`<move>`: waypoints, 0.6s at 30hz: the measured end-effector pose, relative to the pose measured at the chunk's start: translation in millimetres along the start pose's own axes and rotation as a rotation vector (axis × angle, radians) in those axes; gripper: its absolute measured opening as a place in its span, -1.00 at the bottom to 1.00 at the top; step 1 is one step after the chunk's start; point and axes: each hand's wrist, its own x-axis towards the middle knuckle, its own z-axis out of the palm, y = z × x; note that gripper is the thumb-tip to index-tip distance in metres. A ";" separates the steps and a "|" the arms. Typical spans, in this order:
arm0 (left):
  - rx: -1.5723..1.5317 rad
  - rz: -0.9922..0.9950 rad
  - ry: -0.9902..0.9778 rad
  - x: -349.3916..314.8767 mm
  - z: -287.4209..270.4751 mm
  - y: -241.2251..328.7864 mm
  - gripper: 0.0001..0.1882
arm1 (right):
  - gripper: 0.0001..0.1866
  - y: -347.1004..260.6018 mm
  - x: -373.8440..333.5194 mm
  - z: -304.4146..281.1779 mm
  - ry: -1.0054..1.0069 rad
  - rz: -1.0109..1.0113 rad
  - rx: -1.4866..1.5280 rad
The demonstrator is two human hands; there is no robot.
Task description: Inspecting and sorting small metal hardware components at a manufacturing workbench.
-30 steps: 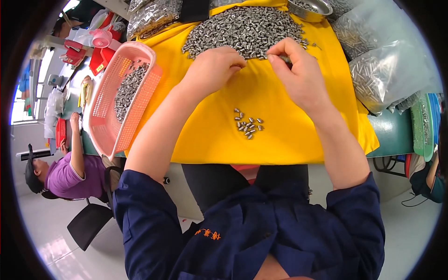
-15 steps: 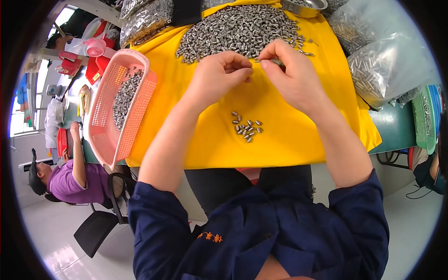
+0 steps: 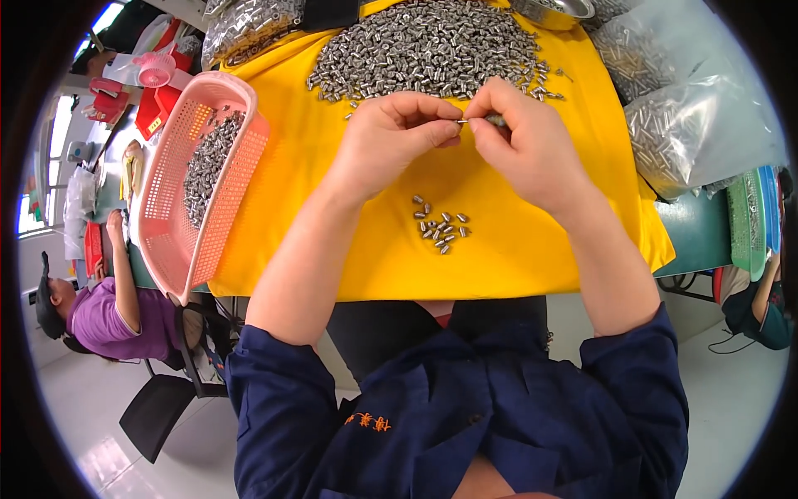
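Observation:
Both of my hands meet above the yellow cloth (image 3: 332,270), just in front of a wide heap of small metal cylinders (image 3: 424,50). My left hand (image 3: 386,141) is closed in a pinch, and what sits between its fingertips is hidden. A thin metal pin (image 3: 463,121) sticks out from the pinched fingertips of my right hand (image 3: 528,145) and reaches my left fingertips. Something small and greyish shows in the curl of the right fingers, too covered to name. Nearer to me lies a small loose group of metal cylinders (image 3: 440,229).
A pink plastic basket (image 3: 154,241) with metal parts stands at the left. Clear bags of metal parts (image 3: 677,137) and a green basket (image 3: 746,224) are at the right. A metal bowl (image 3: 553,12) stands at the back. A person in purple (image 3: 104,320) sits at the far left.
My hands have come closer together, and the pin's end now meets my left fingertips. The view has shifted slightly. The small group of cylinders lies as before.

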 end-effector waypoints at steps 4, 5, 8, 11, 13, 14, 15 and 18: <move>0.183 0.007 0.054 0.0 5.4 0.4 -0.87 | -0.94 1.3 -2.2 8.6 0.095 -0.180 -0.218; 0.229 0.026 0.077 0.4 6.4 -0.5 -0.88 | -0.94 1.1 -3.1 9.4 0.094 -0.180 -0.217; 0.283 0.055 0.091 0.0 6.2 -1.2 -0.89 | -0.95 4.1 -3.0 9.4 0.102 -0.123 -0.191; 0.290 0.047 0.118 2.1 -2.7 -4.2 -0.86 | -0.93 9.7 0.4 4.3 0.036 0.020 0.061; 0.218 0.016 0.127 5.1 -10.6 -4.7 -0.82 | -0.91 7.5 1.3 1.3 0.152 0.079 0.127; 0.218 0.018 0.125 5.0 -10.3 -4.2 -0.82 | -0.90 8.4 2.3 2.3 0.158 0.063 0.157; 0.074 -0.004 0.079 4.1 -9.3 -3.2 -0.82 | -0.90 9.6 2.1 4.5 0.160 0.062 0.156; -0.127 -0.032 0.009 3.9 -9.4 -2.6 -0.83 | -0.91 10.3 0.5 8.5 0.130 0.020 0.195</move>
